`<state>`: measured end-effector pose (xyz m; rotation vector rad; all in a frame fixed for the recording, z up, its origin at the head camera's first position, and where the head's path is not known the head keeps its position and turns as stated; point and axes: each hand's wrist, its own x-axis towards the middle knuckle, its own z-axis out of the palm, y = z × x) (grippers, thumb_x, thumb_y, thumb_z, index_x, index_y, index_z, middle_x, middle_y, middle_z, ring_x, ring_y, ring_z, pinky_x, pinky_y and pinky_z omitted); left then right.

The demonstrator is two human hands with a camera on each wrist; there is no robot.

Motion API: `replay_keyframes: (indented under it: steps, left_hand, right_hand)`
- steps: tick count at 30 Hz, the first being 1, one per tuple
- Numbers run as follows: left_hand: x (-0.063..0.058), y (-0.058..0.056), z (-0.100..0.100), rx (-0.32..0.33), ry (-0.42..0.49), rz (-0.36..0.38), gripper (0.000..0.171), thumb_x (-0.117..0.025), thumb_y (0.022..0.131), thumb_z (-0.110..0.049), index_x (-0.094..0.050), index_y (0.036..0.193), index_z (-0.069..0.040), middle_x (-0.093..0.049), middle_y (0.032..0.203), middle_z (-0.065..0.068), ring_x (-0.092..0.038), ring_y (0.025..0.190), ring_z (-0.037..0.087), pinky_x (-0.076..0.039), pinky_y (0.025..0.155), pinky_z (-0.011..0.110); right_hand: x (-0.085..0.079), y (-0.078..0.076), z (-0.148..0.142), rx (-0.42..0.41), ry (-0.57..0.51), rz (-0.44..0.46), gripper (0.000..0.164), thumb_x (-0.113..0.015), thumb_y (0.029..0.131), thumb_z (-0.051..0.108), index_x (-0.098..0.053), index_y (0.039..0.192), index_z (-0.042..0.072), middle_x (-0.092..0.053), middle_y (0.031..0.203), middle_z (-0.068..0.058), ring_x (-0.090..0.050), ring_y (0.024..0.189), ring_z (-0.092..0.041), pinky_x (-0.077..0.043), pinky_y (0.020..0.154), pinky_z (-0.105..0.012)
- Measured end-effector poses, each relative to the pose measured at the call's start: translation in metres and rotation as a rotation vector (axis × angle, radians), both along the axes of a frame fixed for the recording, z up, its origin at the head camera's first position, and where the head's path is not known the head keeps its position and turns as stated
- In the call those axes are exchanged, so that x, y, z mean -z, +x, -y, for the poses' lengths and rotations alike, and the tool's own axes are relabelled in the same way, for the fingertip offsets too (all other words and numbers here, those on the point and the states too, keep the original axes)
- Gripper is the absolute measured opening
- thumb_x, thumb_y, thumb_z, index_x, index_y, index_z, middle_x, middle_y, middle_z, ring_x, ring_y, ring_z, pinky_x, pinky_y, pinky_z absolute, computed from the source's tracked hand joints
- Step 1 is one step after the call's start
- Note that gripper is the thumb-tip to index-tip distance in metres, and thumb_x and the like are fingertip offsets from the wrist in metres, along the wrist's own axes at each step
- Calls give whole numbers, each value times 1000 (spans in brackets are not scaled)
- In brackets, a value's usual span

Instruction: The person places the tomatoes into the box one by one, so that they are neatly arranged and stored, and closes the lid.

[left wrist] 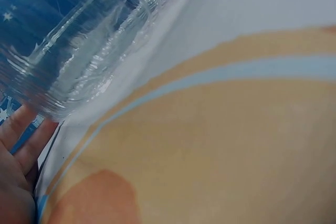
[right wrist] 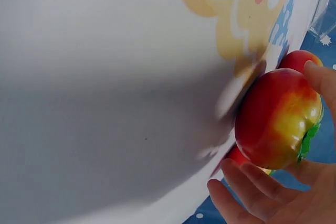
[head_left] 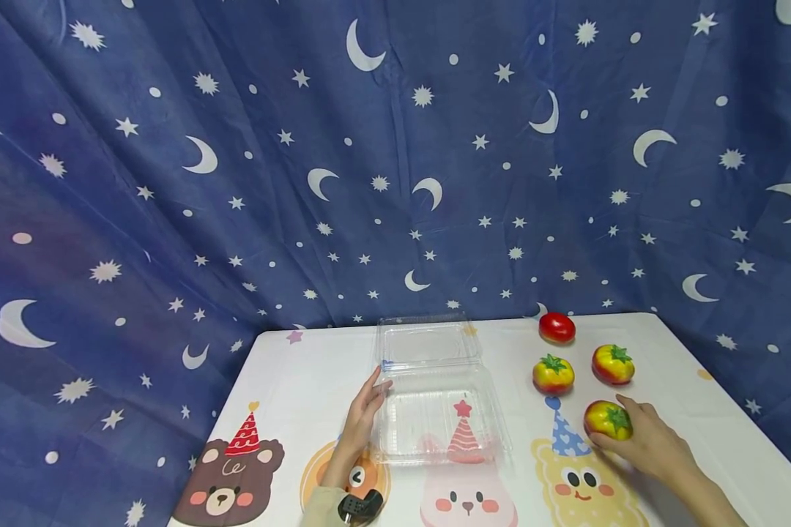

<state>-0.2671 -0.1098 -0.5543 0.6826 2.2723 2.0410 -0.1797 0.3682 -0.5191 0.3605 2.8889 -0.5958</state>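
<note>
My right hand (head_left: 659, 443) grips a yellow-and-red toy persimmon (head_left: 608, 420) with a green leafy top, low over the right part of the table. In the right wrist view the thumb is on one side of this persimmon (right wrist: 281, 119) and the index finger on the other, while the remaining fingers spread out. My left hand (head_left: 362, 417) touches the left side of a clear plastic clamshell box (head_left: 435, 459) with fairly straight fingers. The box lies with its lid (head_left: 428, 344) folded back, and the printed cloth shows through its bottom.
Two more yellow-and-red persimmons (head_left: 553, 375) (head_left: 613, 364) stand beyond my right hand, and a plain red fruit (head_left: 556, 329) lies near the far edge. A white tablecloth (head_left: 316, 380) with cartoon animals covers the table. Behind it hangs a blue star-and-moon curtain (head_left: 395, 219).
</note>
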Motion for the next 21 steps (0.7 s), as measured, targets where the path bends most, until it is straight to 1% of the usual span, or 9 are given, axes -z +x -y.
replay_keyframes:
  steps: [4,6,8,12,14,16,18,21]
  left_hand:
    - [0,-1,0,-5,5,1,53,-38,104,-2,-21,152,8,-46,138,37,-49,123,53,-35,109,53]
    - [0,-1,0,-11,2,1,53,-39,104,-2,-21,152,8,-47,138,36,-51,121,52,-35,108,52]
    - [0,-2,0,-11,3,3,53,-39,104,-2,-22,152,8,-47,138,36,-51,121,53,-35,108,54]
    - [-1,-1,-1,-6,12,12,53,-39,103,-2,-22,153,7,-47,138,36,-51,121,53,-31,108,61]
    - [-1,-1,-1,-5,13,14,53,-39,103,-2,-22,153,7,-46,139,36,-50,121,53,-32,108,60]
    - [-1,-1,-1,-8,11,20,53,-39,103,-2,-22,153,7,-46,138,36,-50,121,53,-34,109,55]
    - [-1,-1,-1,-16,8,26,53,-40,103,-1,-23,152,7,-47,138,36,-51,121,53,-38,108,45]
    - [-1,-1,0,-24,6,30,53,-40,103,-1,-24,152,7,-48,137,36,-51,121,52,-39,104,30]
  right_hand:
    - [-3,1,-1,1,-1,-6,115,-71,70,74,-38,135,-15,-48,109,-36,-55,91,-42,-49,81,-64]
    - [-5,2,-2,2,-1,-8,112,-72,70,72,-41,132,-15,-50,106,-34,-55,89,-40,-49,80,-62]
    - [-5,2,-3,2,-1,-11,110,-72,70,72,-42,130,-16,-51,104,-32,-55,87,-38,-50,79,-61]
    - [-5,3,-3,9,-6,-8,111,-72,70,73,-42,129,-17,-51,103,-32,-55,86,-38,-51,79,-59]
    - [-5,4,-2,9,-5,-17,111,-72,70,73,-43,129,-17,-51,103,-32,-55,86,-38,-51,78,-59]
    - [-6,4,0,5,0,-32,110,-72,70,73,-43,129,-16,-51,103,-32,-55,86,-38,-51,78,-59]
    - [-7,4,1,-7,7,-55,108,-72,71,71,-44,129,-15,-52,103,-32,-56,86,-38,-51,77,-59]
    - [-9,4,2,-23,22,-94,104,-72,73,69,-45,130,-14,-52,103,-32,-56,86,-38,-50,75,-59]
